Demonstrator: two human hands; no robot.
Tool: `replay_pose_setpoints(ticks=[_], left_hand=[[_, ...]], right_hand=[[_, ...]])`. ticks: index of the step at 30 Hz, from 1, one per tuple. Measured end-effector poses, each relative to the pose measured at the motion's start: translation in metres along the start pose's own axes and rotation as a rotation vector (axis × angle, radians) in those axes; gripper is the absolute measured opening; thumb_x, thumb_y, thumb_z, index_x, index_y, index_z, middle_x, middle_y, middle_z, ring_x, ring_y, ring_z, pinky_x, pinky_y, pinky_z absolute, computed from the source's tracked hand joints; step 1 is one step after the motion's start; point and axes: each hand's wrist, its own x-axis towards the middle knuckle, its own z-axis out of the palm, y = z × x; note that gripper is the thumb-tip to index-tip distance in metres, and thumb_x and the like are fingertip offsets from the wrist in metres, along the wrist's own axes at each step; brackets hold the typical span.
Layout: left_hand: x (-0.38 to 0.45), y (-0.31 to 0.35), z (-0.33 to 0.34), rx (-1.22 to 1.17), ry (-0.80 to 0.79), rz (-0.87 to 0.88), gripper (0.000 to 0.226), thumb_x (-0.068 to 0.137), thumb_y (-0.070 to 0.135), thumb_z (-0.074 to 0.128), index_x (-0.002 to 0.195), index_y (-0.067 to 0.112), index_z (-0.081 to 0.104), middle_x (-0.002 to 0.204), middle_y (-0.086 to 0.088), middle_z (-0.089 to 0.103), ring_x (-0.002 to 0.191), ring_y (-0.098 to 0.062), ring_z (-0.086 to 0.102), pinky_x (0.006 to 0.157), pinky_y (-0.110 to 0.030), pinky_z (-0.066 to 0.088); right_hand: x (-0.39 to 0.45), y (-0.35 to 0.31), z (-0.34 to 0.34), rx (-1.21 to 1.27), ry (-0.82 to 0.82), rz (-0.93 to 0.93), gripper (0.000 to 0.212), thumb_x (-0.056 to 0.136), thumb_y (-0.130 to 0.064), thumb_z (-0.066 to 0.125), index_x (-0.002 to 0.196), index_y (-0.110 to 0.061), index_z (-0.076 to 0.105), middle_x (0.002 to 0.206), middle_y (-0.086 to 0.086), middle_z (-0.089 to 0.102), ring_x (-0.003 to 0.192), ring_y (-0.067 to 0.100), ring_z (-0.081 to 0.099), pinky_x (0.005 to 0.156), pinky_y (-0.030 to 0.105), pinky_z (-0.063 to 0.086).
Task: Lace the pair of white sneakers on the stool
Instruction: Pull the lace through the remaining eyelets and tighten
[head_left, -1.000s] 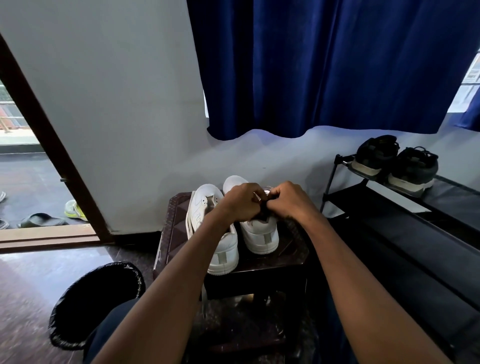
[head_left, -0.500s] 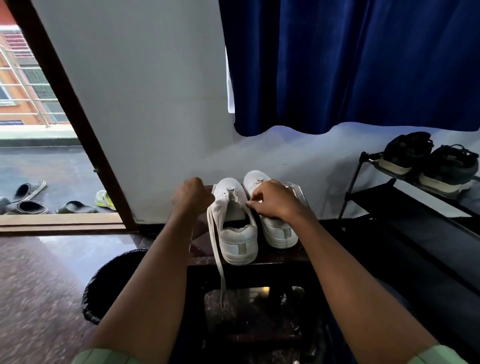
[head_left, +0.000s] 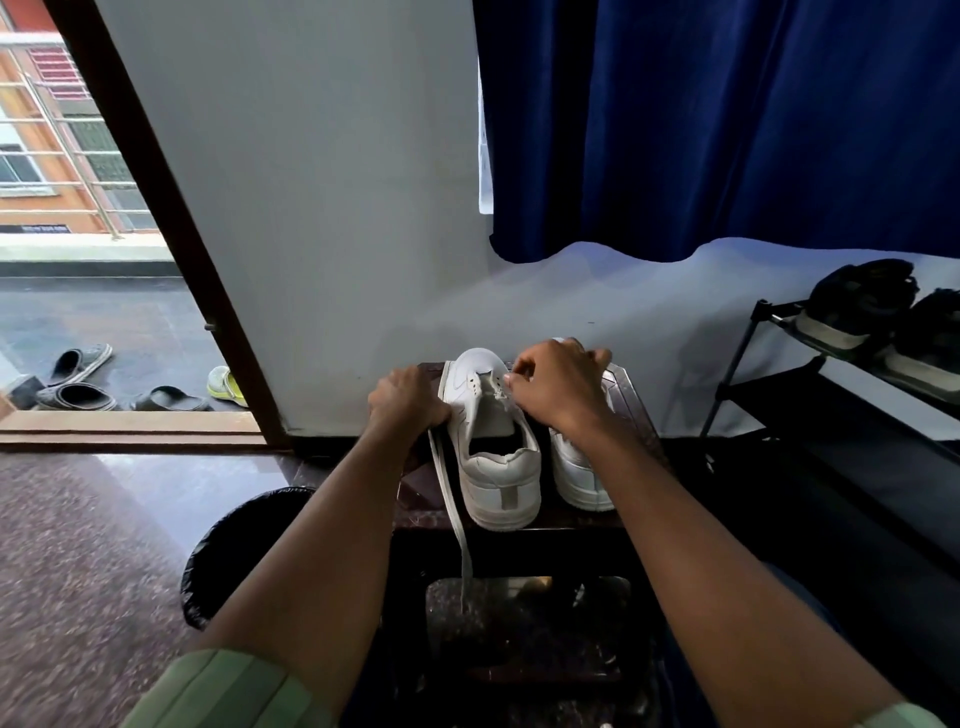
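Two white sneakers stand heel-toward-me on a dark stool (head_left: 415, 493). The left sneaker (head_left: 493, 467) has a white lace (head_left: 452, 514) hanging from its left side down over the stool's front edge. My left hand (head_left: 410, 400) is closed at that sneaker's left side, gripping the lace's upper part. My right hand (head_left: 556, 389) pinches the lace at the eyelets on the left sneaker's right side and covers most of the right sneaker (head_left: 576, 473).
A black bin (head_left: 234, 551) stands on the floor left of the stool. A black shoe rack (head_left: 789, 395) with dark shoes is at the right. A blue curtain (head_left: 727, 130) hangs behind. An open doorway at left shows sandals (head_left: 78, 384) outside.
Both hands left the right sneaker and moved to the left one. My left hand went to its left side with the lace; my right hand now pinches at its eyelets. The view shifted left.
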Motion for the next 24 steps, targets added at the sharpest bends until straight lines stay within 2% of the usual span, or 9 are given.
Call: replay_pose_setpoints(ticks=[2, 4, 7, 10, 13, 16, 19, 21, 24], left_hand=[[0.002, -0.001, -0.003, 0.020, -0.061, 0.028, 0.038, 0.076, 0.035, 0.070, 0.105, 0.011, 0.068, 0.118, -0.017, 0.069, 0.110, -0.037, 0.067, 0.090, -0.041, 0.056], [0.008, -0.001, -0.011, -0.026, -0.143, 0.118, 0.025, 0.079, 0.034, 0.065, 0.089, 0.011, 0.067, 0.111, -0.019, 0.072, 0.101, -0.036, 0.069, 0.083, -0.037, 0.055], [0.017, 0.003, -0.024, -0.205, -0.146, 0.252, 0.016, 0.094, 0.015, 0.054, 0.091, 0.009, 0.069, 0.097, -0.017, 0.073, 0.089, -0.033, 0.068, 0.076, -0.037, 0.052], [0.026, 0.005, -0.033, -0.477, 0.005, 0.287, 0.015, 0.098, 0.013, 0.058, 0.084, 0.014, 0.064, 0.082, -0.014, 0.070, 0.073, -0.026, 0.062, 0.067, -0.037, 0.052], [0.021, 0.014, -0.039, -0.793, -0.118, 0.316, 0.013, 0.100, 0.005, 0.057, 0.089, 0.003, 0.064, 0.071, -0.013, 0.056, 0.057, -0.018, 0.051, 0.053, -0.026, 0.041], [0.014, 0.028, -0.039, -0.908, -0.254, 0.317, 0.016, 0.106, 0.017, 0.055, 0.102, 0.002, 0.061, 0.066, -0.005, 0.048, 0.040, -0.005, 0.044, 0.040, -0.015, 0.034], [0.017, 0.034, -0.037, -0.908, -0.246, 0.267, 0.024, 0.105, 0.021, 0.058, 0.108, -0.001, 0.068, 0.063, -0.002, 0.039, 0.037, -0.003, 0.034, 0.039, -0.013, 0.028], [0.019, 0.035, -0.033, -0.821, -0.213, 0.291, 0.030, 0.105, 0.025, 0.059, 0.108, -0.002, 0.074, 0.061, 0.000, 0.041, 0.042, -0.004, 0.033, 0.042, -0.013, 0.028], [0.019, 0.036, -0.025, -0.668, -0.259, 0.374, 0.028, 0.101, 0.031, 0.064, 0.100, 0.009, 0.081, 0.053, 0.014, 0.050, 0.052, -0.003, 0.041, 0.047, -0.013, 0.034]], right_hand=[[0.008, -0.005, 0.003, 0.110, -0.017, -0.091, 0.014, 0.091, -0.030, 0.070, 0.102, -0.028, 0.078, 0.107, -0.007, 0.075, 0.122, 0.022, 0.053, 0.097, 0.038, 0.027], [0.018, -0.010, 0.007, 0.255, -0.086, -0.216, 0.034, 0.088, -0.016, 0.072, 0.120, -0.028, 0.074, 0.126, -0.006, 0.070, 0.131, 0.021, 0.049, 0.108, 0.036, 0.035], [0.033, -0.018, 0.016, 0.442, -0.228, -0.333, 0.055, 0.090, -0.010, 0.071, 0.141, -0.027, 0.062, 0.143, -0.006, 0.062, 0.130, 0.017, 0.052, 0.109, 0.027, 0.040], [0.045, -0.024, 0.026, 0.659, -0.360, -0.319, 0.046, 0.101, -0.021, 0.066, 0.146, -0.018, 0.057, 0.138, 0.001, 0.066, 0.116, 0.012, 0.064, 0.098, 0.028, 0.052], [0.053, -0.022, 0.021, 0.927, -0.370, -0.173, 0.029, 0.104, -0.020, 0.062, 0.130, -0.008, 0.066, 0.103, 0.001, 0.075, 0.086, 0.005, 0.069, 0.077, 0.023, 0.055], [0.062, -0.006, 0.007, 0.812, -0.171, -0.088, 0.016, 0.102, -0.018, 0.063, 0.103, -0.013, 0.078, 0.075, -0.014, 0.072, 0.069, 0.006, 0.060, 0.072, 0.029, 0.050], [0.072, 0.017, -0.003, 0.622, 0.181, 0.084, 0.017, 0.101, -0.021, 0.063, 0.097, -0.017, 0.078, 0.094, -0.006, 0.078, 0.088, 0.014, 0.070, 0.080, 0.031, 0.053], [0.073, 0.033, -0.010, 0.556, 0.407, 0.194, 0.017, 0.103, -0.020, 0.060, 0.099, -0.017, 0.076, 0.101, -0.003, 0.078, 0.094, 0.017, 0.071, 0.075, 0.026, 0.046], [0.073, 0.053, -0.020, 0.501, 0.582, 0.223, 0.018, 0.104, -0.015, 0.058, 0.099, -0.017, 0.075, 0.102, -0.002, 0.077, 0.094, 0.019, 0.071, 0.075, 0.025, 0.047]])
